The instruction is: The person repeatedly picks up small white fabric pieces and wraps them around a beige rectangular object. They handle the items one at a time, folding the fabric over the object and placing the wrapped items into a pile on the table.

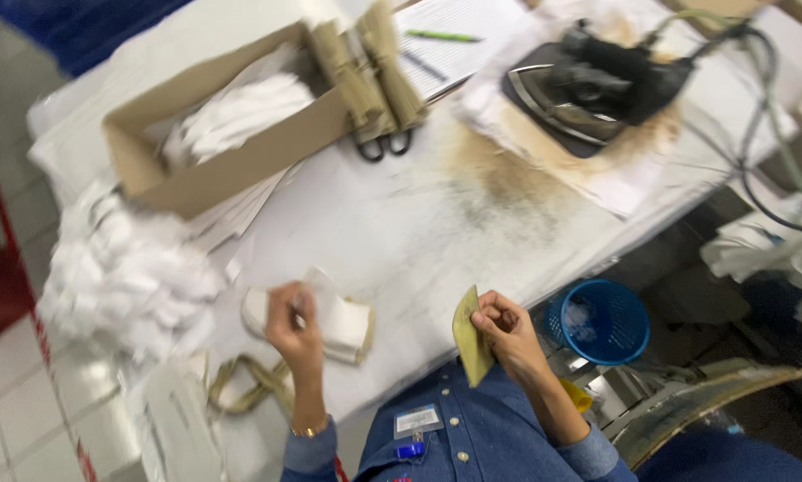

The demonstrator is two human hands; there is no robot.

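Where the white table [392, 223] runs out at its left edge, a loose heap of white fabric pieces [124, 277] spills over it; behind the heap an open cardboard box [240, 161] holds more white pieces, with tan strips [369, 67] leaning at its right end and black-handled scissors [383, 143] just below them. Nearer the person, the left hand [295, 326] is raised above a small stack of white pieces [343, 326] on the table's near edge; its fingers are curled, seemingly pinching a thin white piece, though blur makes that hard to confirm. A tan loop of strap [245, 384] lies below and left of that hand. To the right, the right hand [501, 326] is closed in a pinch on a tan fabric piece [470, 344], held upright off the table's edge, over the blue denim shirt. Farther back, an iron [588, 89] rests on a scorched pad; beside the right hand, lower down, stands a blue mesh basket [599, 319].
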